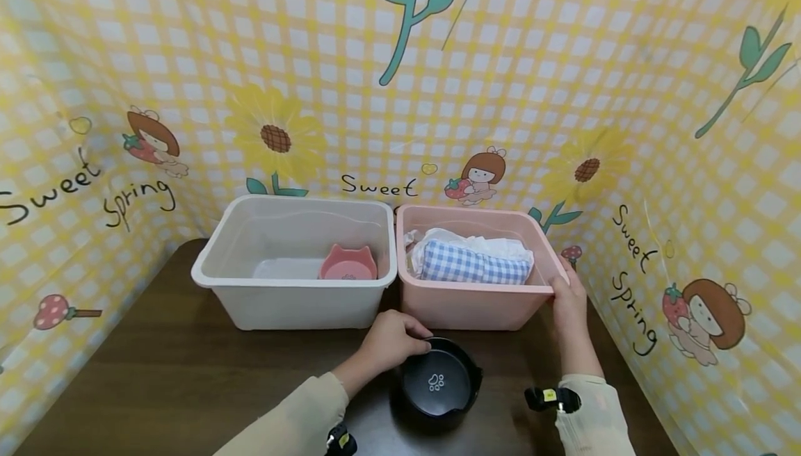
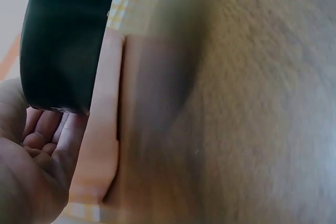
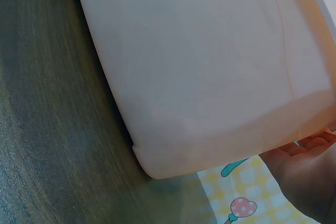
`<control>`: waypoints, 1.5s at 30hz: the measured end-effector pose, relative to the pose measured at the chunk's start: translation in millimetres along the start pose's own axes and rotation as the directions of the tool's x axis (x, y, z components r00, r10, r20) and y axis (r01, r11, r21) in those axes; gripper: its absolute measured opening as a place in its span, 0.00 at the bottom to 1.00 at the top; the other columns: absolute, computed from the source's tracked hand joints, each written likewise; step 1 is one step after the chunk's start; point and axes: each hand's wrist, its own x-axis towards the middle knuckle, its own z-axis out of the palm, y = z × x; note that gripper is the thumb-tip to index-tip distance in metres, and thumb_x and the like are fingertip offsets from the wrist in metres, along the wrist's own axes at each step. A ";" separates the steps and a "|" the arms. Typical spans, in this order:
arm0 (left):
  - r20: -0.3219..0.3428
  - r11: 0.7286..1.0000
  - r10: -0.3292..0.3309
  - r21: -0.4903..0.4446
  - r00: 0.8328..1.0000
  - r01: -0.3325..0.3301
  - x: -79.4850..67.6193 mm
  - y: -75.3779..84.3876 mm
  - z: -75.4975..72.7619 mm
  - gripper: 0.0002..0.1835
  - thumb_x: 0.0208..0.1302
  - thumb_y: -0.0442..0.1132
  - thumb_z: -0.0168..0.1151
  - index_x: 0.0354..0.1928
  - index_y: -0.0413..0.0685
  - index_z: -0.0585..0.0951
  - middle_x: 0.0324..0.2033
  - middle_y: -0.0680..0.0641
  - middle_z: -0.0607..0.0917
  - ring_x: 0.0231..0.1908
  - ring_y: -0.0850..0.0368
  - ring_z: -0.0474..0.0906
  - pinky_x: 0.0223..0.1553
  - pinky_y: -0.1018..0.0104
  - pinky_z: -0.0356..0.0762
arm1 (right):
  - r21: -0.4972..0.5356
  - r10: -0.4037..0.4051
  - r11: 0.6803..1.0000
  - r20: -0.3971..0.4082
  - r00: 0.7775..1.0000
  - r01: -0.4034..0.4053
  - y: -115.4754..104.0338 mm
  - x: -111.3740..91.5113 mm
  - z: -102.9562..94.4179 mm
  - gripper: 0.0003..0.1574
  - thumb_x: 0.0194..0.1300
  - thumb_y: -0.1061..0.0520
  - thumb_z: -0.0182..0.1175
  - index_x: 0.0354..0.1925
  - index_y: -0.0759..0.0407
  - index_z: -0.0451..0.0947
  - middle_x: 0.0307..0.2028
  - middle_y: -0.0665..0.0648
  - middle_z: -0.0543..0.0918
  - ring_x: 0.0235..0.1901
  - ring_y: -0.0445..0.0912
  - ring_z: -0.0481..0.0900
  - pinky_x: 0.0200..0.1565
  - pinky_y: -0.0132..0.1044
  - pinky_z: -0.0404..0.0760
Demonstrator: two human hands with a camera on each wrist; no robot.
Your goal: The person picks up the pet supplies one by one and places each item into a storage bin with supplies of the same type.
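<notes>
My left hand (image 1: 391, 340) pinches the rim of a round black pet bowl (image 1: 438, 379) with a paw print inside. In the left wrist view the black bowl (image 2: 65, 40) hangs a little above the wooden table, slightly tilted. At the right front corner of a pink bin (image 1: 475, 310), my right hand (image 1: 569, 299) grips the rim. The right wrist view shows that hand (image 3: 310, 174) at the bin's edge. Inside the pink bin lies a blue-and-white checked cloth bundle (image 1: 475, 263) on white wrapping. A pink cat-eared bowl (image 1: 348, 263) sits in the white bin (image 1: 306, 306).
Both bins stand side by side at the back of the dark wooden table (image 1: 156, 379). Behind and at both sides hangs a yellow checked cloth (image 1: 400, 122) with printed flowers and figures.
</notes>
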 end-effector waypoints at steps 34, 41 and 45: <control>0.016 0.999 -0.044 -0.027 0.999 0.044 -42.1 48.4 -75.0 0.04 0.49 0.42 0.73 0.29 0.60 0.88 0.24 0.60 0.86 0.30 0.61 0.79 0.29 0.64 0.79 | -0.045 -0.003 0.999 -0.004 1.000 0.002 2.8 0.1 -1.1 0.35 0.67 0.58 0.43 0.72 0.44 0.60 0.71 0.53 0.62 0.65 0.47 0.63 0.49 0.27 0.70; -0.002 0.998 -0.054 -0.032 0.999 0.054 -44.2 61.1 -95.1 0.04 0.51 0.43 0.73 0.30 0.58 0.88 0.24 0.57 0.86 0.28 0.59 0.80 0.29 0.66 0.80 | -0.027 -0.015 1.000 0.002 1.000 0.015 2.4 -0.4 -1.3 0.34 0.67 0.58 0.43 0.71 0.45 0.60 0.71 0.53 0.63 0.64 0.47 0.63 0.50 0.29 0.70; -0.024 0.999 -0.042 -0.024 0.999 0.041 -45.8 69.3 -108.0 0.04 0.51 0.41 0.73 0.30 0.59 0.88 0.25 0.57 0.86 0.30 0.60 0.80 0.29 0.65 0.80 | -0.022 -0.018 1.000 0.008 1.000 0.018 3.1 -0.6 -1.2 0.34 0.68 0.58 0.42 0.72 0.46 0.60 0.71 0.53 0.62 0.64 0.47 0.63 0.50 0.28 0.70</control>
